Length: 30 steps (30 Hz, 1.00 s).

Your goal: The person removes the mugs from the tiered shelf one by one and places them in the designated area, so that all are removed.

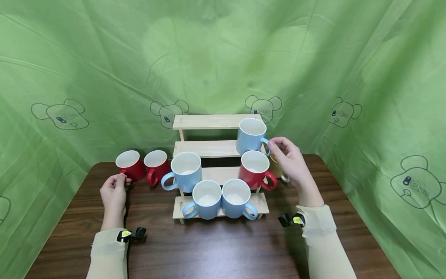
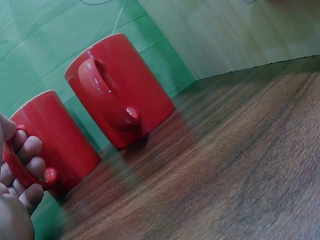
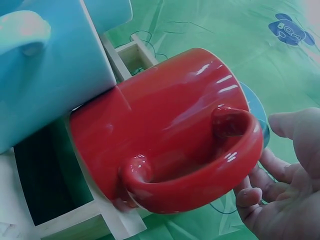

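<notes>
My left hand (image 1: 115,193) grips the handle of a red mug (image 1: 133,167) on the table's left side; in the left wrist view the fingers curl through that handle. Just right of it stands a second red mug (image 2: 130,85), its handle facing me. At the right end of the stand's third step, my right hand (image 1: 289,159) pinches the handle of a light blue mug (image 1: 248,141). Directly below that is another red mug (image 3: 160,120) on the second step, hiding most of the blue one in the right wrist view.
A wooden stepped stand (image 1: 209,149) fills the middle of the table. Its second step bears a light blue mug (image 1: 189,176) at the left; two more blue mugs (image 1: 208,205) share the lowest step. A yellow mug (image 1: 276,170) is partly hidden behind my right hand. Green cloth (image 1: 209,58) surrounds the table.
</notes>
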Motion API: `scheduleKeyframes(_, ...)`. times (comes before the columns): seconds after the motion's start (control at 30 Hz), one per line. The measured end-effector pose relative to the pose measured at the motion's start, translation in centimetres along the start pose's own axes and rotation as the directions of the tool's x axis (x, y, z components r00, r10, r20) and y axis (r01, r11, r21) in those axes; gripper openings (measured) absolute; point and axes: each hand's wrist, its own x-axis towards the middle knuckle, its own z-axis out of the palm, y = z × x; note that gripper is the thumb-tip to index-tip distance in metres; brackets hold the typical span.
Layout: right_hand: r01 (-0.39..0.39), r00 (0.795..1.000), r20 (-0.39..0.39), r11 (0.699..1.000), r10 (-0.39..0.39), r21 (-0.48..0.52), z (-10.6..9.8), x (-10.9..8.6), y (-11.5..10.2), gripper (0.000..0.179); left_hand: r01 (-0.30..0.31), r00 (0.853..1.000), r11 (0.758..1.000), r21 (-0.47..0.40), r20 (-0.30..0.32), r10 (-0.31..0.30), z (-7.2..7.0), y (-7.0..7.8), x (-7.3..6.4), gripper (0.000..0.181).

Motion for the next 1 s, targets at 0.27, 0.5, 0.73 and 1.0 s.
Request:
scheduleKeyframes(0.27, -0.022, 0.999, 0.023, 1.0, 0.022, 0.012, 0.32, 0.27, -0.03, 0.045, -0.006, 1.0, 1.0, 0.011, 0.001, 0.006, 0.11, 0.09, -0.11, 0.017)
scheduleKeyframes(0.5, -0.039, 0.996, 0.084, 0.998, 0.035, 0.048, 0.3, 0.38, -0.17, 0.042, -0.01, 1.0, 0.999, 0.047, 0.003, 0.01, 0.06, 0.02, -0.13, 0.02)
scheduleKeyframes(0.73, -0.031, 0.996, 0.085, 0.992, 0.021, 0.121, 0.52, 0.5, -0.26, 0.036, -0.016, 1.0, 0.999, 0.042, 0.009, 0.015, -0.03, -0.13, -0.1, 0.02)
scheduleKeyframes(1.0, -0.047, 0.994, 0.108, 0.99, 0.033, 0.132, 0.42, 0.58, -0.72, 0.037, -0.041, 0.999, 0.997, 0.072, -0.003, 0.042, 0.17, -0.04, -0.32, 0.019)
